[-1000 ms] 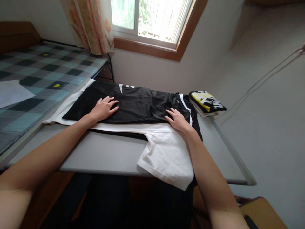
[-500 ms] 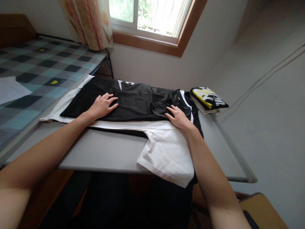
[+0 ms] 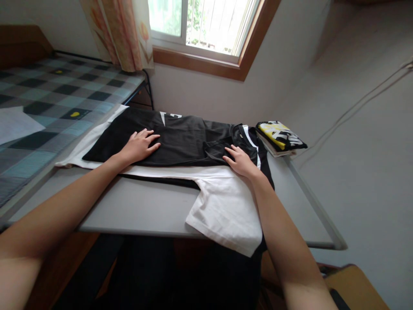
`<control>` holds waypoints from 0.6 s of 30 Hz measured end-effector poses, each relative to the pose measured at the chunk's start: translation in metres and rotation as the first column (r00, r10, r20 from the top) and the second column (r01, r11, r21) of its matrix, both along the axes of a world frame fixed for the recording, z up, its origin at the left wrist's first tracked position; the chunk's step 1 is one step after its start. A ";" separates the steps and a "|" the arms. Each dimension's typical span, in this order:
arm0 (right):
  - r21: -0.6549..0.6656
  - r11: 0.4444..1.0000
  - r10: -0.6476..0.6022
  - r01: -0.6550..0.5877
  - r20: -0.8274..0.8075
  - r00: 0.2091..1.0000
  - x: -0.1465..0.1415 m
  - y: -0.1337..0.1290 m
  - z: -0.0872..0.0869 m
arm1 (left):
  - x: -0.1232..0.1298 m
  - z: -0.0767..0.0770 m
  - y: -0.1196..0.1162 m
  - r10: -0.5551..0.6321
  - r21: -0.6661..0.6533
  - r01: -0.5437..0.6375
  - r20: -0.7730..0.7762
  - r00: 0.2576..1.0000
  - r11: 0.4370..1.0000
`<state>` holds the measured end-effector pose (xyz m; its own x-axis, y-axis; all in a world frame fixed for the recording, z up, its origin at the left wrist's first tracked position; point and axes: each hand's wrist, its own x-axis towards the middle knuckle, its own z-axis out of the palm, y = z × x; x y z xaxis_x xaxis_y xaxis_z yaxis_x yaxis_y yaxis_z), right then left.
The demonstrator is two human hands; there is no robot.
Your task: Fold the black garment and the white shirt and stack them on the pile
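Note:
A black shirt (image 3: pixel 183 137) with a white print lies partly folded on a grey table (image 3: pixel 145 206). Under it is a white shirt (image 3: pixel 226 202), whose sleeve hangs over the table's front edge. More dark cloth shows beneath the white one. My left hand (image 3: pixel 140 145) rests flat on the left part of the black shirt, fingers spread. On its folded sleeve near the collar lies my right hand (image 3: pixel 239 160), also with fingers apart. Neither hand grips anything.
Folded clothes (image 3: pixel 281 137) are stacked at the table's back right corner. To the left stands a bed (image 3: pixel 67 92) with a checked cover and a white sheet-like item (image 3: pixel 19 125). A curtained window (image 3: pixel 209 26) is behind; a yellowish chair (image 3: pixel 355 284) is at lower right.
The whole view has shifted slightly, with the scene a little lower in the picture. Both hands stay on the black shirt in nearly the same places.

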<state>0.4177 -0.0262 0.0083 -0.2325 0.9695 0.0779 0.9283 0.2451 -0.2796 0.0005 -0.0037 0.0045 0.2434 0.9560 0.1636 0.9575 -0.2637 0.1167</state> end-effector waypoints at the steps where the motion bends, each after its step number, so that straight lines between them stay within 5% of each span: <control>1: 0.000 1.000 -0.002 0.002 -0.003 1.000 0.000 0.000 0.000 | 0.000 0.000 0.000 -0.003 0.002 0.003 0.000 1.000 1.000; 18: 0.007 1.000 0.009 -0.009 -0.012 1.000 0.001 0.000 -0.001 | -0.002 -0.002 0.001 -0.005 0.009 0.005 0.014 1.000 1.000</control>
<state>0.4185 -0.0259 0.0073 -0.2402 0.9668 0.0873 0.9226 0.2553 -0.2891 -0.0012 -0.0023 0.0027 0.2459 0.9533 0.1753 0.9544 -0.2698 0.1282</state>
